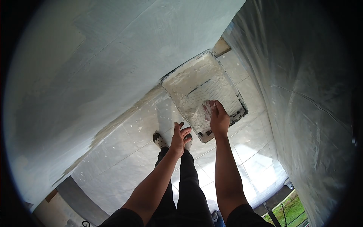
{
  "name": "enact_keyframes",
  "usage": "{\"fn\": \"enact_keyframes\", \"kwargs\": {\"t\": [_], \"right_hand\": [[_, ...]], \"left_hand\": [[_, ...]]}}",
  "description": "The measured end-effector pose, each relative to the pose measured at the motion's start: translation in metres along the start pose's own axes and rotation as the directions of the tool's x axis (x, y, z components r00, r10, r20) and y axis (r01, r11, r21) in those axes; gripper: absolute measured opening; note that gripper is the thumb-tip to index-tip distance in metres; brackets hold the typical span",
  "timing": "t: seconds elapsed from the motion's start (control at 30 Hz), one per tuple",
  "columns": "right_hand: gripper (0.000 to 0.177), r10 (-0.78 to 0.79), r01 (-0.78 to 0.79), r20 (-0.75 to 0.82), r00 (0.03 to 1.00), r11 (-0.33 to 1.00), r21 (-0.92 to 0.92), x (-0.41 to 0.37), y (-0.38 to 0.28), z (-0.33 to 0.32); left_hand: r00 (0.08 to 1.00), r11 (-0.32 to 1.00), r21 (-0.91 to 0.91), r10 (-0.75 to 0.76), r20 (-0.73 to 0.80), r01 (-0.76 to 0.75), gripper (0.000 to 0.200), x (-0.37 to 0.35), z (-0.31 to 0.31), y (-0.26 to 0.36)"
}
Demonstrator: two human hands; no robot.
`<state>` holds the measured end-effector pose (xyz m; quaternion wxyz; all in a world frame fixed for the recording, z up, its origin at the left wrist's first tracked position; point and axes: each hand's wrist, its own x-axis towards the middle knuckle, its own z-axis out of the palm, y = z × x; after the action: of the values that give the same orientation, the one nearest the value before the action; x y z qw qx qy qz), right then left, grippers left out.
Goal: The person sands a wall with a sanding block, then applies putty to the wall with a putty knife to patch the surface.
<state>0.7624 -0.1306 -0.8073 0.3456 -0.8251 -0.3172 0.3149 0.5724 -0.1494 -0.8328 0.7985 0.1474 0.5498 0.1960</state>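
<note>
A paint tray [228, 75] coated in off-white paint lies ahead of me, with a ribbed slope and dark patches at its near end. Over that near end, my right hand [219, 118] is closed on a crumpled, paint-smeared wad [207, 109]; I cannot tell whether it is cloth or plastic. My left hand [179, 140] hovers just left of the tray's near corner, its fingers apart and nothing in them.
A pale, patchily painted wall [113, 56] rises along the left. Clear plastic sheeting [298, 94] hangs on the right. Paint spots mark the tiled floor [132, 132], where my feet [160, 140] stand below the tray. Grass [293, 210] shows beyond a railing at lower right.
</note>
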Motion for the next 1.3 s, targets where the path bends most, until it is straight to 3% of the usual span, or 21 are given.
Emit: {"fn": "enact_keyframes", "kwargs": {"t": [0.03, 0.13, 0.17, 0.23, 0.3, 0.37, 0.53, 0.6, 0.63, 0.7, 0.83, 0.9, 1.0, 1.17, 1.23, 1.3], "right_hand": [[0.033, 0.0, 0.0, 0.001, 1.0, 1.0, 0.0, 0.004, 0.002, 0.004], [0.031, -0.045, 0.096, 0.284, 0.958, 0.981, -0.169, 0.016, -0.004, 0.011], [0.031, -0.043, 0.095, 0.285, 0.958, 0.981, -0.169, 0.019, -0.004, 0.014], [0.03, -0.113, 0.117, 0.077, 0.991, 0.991, -0.057, 0.026, -0.004, 0.019], [0.031, -0.119, 0.126, 0.08, 0.99, 0.988, -0.092, 0.027, -0.004, 0.023], [0.028, -0.157, 0.206, 0.369, 0.916, 0.974, -0.096, 0.024, -0.008, 0.023], [0.028, -0.161, 0.165, 0.237, 0.958, 0.986, 0.002, 0.0, -0.014, 0.012], [0.028, -0.182, 0.253, 0.285, 0.941, 0.938, -0.237, -0.014, -0.016, 0.009], [0.028, -0.182, 0.254, 0.285, 0.941, 0.938, -0.238, -0.019, -0.014, 0.008], [0.029, -0.218, 0.221, 0.067, 0.974, 0.975, -0.039, -0.024, -0.007, 0.009], [0.029, -0.151, 0.203, 0.228, 0.962, 0.953, -0.225, -0.034, -0.015, 0.008], [0.029, -0.21, 0.211, 0.013, 0.978, 0.974, -0.083, -0.032, -0.011, 0.009], [0.029, -0.174, 0.19, 0.1, 0.98, 0.963, -0.192, -0.032, -0.01, 0.011], [0.029, -0.205, 0.209, 0.042, 0.978, 0.97, -0.128, -0.036, -0.008, 0.01], [0.029, -0.222, 0.243, 0.116, 0.968, 0.944, -0.225, -0.038, -0.004, 0.011], [0.029, -0.159, 0.189, 0.154, 0.975, 0.959, -0.211, -0.037, 0.0, 0.012]], "left_hand": [[1.0, 1.0, 0.0, 0.0, -0.001, 0.0, 0.105, 0.0, 0.0, -0.001], [1.0, 1.0, -0.007, 0.005, -0.016, -0.006, 0.106, 0.002, 0.001, -0.002], [1.0, 1.0, -0.004, 0.005, -0.013, -0.005, 0.106, 0.001, 0.0, -0.002], [1.0, 1.0, -0.003, 0.005, -0.01, -0.005, 0.105, 0.0, 0.0, -0.002], [1.0, 1.0, -0.003, 0.003, -0.01, -0.003, 0.104, 0.0, 0.001, -0.001], [1.0, 1.0, -0.007, 0.006, -0.011, -0.006, 0.104, 0.001, 0.0, -0.003], [1.0, 1.0, -0.027, 0.006, -0.014, -0.006, 0.102, 0.002, 0.0, -0.004], [1.0, 1.0, -0.024, 0.003, -0.023, -0.003, 0.102, 0.001, 0.001, -0.004], [1.0, 1.0, -0.024, 0.003, -0.023, -0.004, 0.102, 0.0, 0.002, -0.003], [1.0, 1.0, -0.027, -0.002, -0.029, 0.002, 0.102, 0.0, 0.003, -0.002], [1.0, 1.0, -0.022, -0.002, -0.026, 0.001, 0.102, 0.001, 0.002, -0.005], [0.999, 1.0, -0.029, 0.003, -0.032, -0.004, 0.101, 0.002, 0.001, -0.004], [1.0, 1.0, -0.031, 0.005, -0.018, -0.006, 0.101, 0.002, 0.0, -0.004], [1.0, 0.999, -0.035, -0.001, -0.03, 0.0, 0.101, 0.003, -0.001, -0.003], [1.0, 1.0, -0.032, -0.002, -0.014, 0.001, 0.101, 0.001, -0.001, -0.005], [0.999, 0.999, -0.036, -0.007, -0.039, 0.006, 0.101, 0.004, 0.001, -0.004]]}}
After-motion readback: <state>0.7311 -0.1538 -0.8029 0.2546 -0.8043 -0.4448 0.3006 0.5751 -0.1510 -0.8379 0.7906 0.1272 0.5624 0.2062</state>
